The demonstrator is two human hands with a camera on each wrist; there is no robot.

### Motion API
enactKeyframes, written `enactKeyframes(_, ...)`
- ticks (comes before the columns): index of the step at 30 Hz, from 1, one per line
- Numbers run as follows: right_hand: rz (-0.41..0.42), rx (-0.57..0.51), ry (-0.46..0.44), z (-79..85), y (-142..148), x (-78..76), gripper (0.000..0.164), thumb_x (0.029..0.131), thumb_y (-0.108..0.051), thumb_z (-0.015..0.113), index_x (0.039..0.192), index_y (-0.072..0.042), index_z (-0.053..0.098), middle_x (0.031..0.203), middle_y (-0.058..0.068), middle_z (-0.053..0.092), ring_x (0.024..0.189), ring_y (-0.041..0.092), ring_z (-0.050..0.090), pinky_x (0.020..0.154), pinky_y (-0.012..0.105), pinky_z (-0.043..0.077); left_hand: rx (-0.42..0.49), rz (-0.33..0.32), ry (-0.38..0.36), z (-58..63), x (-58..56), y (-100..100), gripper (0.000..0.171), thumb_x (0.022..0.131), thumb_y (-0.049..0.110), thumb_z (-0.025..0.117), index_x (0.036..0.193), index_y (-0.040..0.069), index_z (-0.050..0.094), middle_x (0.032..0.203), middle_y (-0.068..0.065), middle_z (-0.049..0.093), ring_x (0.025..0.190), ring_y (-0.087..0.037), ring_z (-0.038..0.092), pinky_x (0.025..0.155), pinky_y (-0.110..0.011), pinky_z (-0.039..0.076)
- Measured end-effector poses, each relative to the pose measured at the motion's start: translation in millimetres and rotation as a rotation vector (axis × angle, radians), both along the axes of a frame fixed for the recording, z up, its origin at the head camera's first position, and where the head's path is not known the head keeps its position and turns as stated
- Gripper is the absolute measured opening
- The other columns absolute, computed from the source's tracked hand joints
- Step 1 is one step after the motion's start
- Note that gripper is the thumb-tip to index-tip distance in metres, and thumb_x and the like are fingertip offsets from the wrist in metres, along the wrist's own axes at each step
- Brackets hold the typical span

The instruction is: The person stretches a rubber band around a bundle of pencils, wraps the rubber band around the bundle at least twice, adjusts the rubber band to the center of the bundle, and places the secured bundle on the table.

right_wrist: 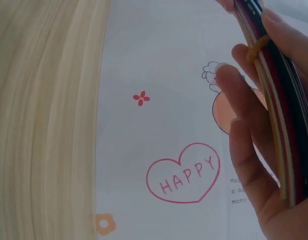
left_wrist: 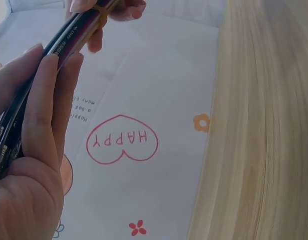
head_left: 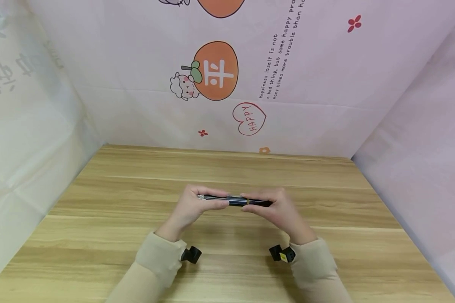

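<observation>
A bundle of long, thin pencils (head_left: 236,201) lies level across both hands, above the wooden table. Dark barrels show in it, and red and yellow ones appear in the right wrist view. A yellow-orange elastic band (right_wrist: 257,49) wraps round the bundle. My left hand (head_left: 189,207) grips the left part between thumb and fingers, near silvery ends. My right hand (head_left: 280,209) holds the right part, its fingertips close to the band. In the left wrist view the left fingers (left_wrist: 41,115) lie along the barrels. Part of the bundle is hidden inside each hand.
The wood-grain table (head_left: 227,172) extends under both arms. A white printed cloth (head_left: 311,75) stands behind it, with more cloth along the left and right sides. A small black camera (head_left: 191,254) sits at the left cuff and another camera (head_left: 282,253) at the right.
</observation>
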State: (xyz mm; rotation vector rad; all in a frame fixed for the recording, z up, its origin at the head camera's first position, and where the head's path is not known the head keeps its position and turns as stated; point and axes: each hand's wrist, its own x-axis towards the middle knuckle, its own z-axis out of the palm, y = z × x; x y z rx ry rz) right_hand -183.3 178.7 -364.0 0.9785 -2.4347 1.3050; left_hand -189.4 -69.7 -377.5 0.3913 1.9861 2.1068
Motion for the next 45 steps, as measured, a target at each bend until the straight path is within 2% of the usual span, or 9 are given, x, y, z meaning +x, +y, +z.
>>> enactKeyframes(7,-0.055,0.206,0.285,3.6,-7.7,3.0,0.03,0.076,-0.024,0.085,0.103,-0.013,0.08,0.094,0.0,0.078,0.076,0.003,0.071,0.057,0.012,0.051,0.005,-0.022,0.023,-2.1,0.2,4.5,0.031,0.076,0.012,0.085,0.104,0.001,0.077,0.104,-0.012,0.076,0.092,-0.02,0.074,0.082,-0.033,0.062)
enactKeyframes(11,-0.012,0.225,0.338,3.3,-12.6,2.4,0.031,0.078,-0.021,0.083,0.106,-0.007,0.078,0.094,0.004,0.078,0.075,0.005,0.072,0.057,0.01,0.051,0.012,-0.029,0.029,-1.9,1.3,5.1,0.032,0.077,0.012,0.085,0.105,-0.001,0.076,0.107,-0.014,0.075,0.093,-0.021,0.073,0.082,-0.033,0.062)
enactKeyframes(17,0.051,0.194,0.321,0.7,-19.0,3.1,0.038,0.079,-0.015,0.082,0.113,0.001,0.073,0.102,0.011,0.076,0.088,0.015,0.075,0.07,0.015,0.059,-0.038,-0.036,0.033,-4.0,1.1,11.0,0.031,0.078,0.013,0.084,0.105,0.001,0.077,0.108,-0.014,0.075,0.092,-0.02,0.073,0.078,-0.03,0.062)
enactKeyframes(26,-0.017,0.211,0.229,3.8,-14.4,4.7,0.038,0.079,-0.019,0.083,0.112,-0.003,0.075,0.101,0.008,0.077,0.077,0.007,0.07,0.062,0.017,0.055,-0.042,-0.035,0.025,-3.6,-0.3,8.1,0.032,0.078,0.016,0.084,0.107,0.003,0.076,0.108,-0.013,0.075,0.091,-0.019,0.073,0.08,-0.032,0.062)
enactKeyframes(29,-0.089,0.199,0.153,7.3,-7.5,5.6,0.033,0.076,-0.024,0.085,0.106,-0.01,0.078,0.097,0.002,0.078,0.08,0.008,0.071,0.066,0.021,0.058,-0.025,-0.014,0.006,-2.6,-1.2,5.0,0.032,0.078,0.015,0.085,0.106,0.003,0.077,0.106,-0.012,0.076,0.089,-0.018,0.073,0.081,-0.033,0.062)
enactKeyframes(33,-0.103,0.065,-0.101,9.8,3.3,4.8,0.028,0.077,-0.025,0.086,0.101,-0.014,0.079,0.095,-0.001,0.077,0.077,0.008,0.069,0.064,0.024,0.059,-0.003,0.008,-0.014,-1.1,-1.7,0.2,0.032,0.076,0.015,0.086,0.105,0.004,0.077,0.104,-0.008,0.077,0.089,-0.019,0.073,0.083,-0.034,0.061)
enactKeyframes(38,-0.018,-0.225,-0.38,7.0,15.0,-0.2,0.026,0.081,-0.011,0.082,0.105,-0.004,0.076,0.1,0.0,0.076,0.081,0.013,0.072,0.071,0.028,0.062,0.022,0.003,-0.005,1.5,-1.9,-4.3,0.035,0.075,0.015,0.087,0.106,0.003,0.076,0.108,-0.007,0.076,0.096,-0.02,0.072,0.086,-0.035,0.061)
enactKeyframes(40,0.051,-0.34,-0.433,4.5,18.1,-3.3,0.023,0.083,-0.002,0.077,0.106,-0.001,0.075,0.103,0.0,0.076,0.085,0.015,0.074,0.076,0.031,0.063,0.03,0.007,0.001,3.1,-1.8,-5.8,0.035,0.075,0.013,0.086,0.107,0.002,0.076,0.11,-0.007,0.075,0.097,-0.02,0.072,0.086,-0.034,0.061)
enactKeyframes(45,0.172,-0.523,-0.54,-2.0,21.7,-11.7,0.027,0.087,0.01,0.067,0.102,-0.01,0.077,0.107,0.001,0.076,0.09,0.019,0.075,0.083,0.036,0.062,0.022,0.012,-0.001,4.6,-3.2,-10.8,0.038,0.075,0.01,0.086,0.111,0.001,0.074,0.117,-0.009,0.073,0.096,-0.018,0.072,0.085,-0.031,0.061)
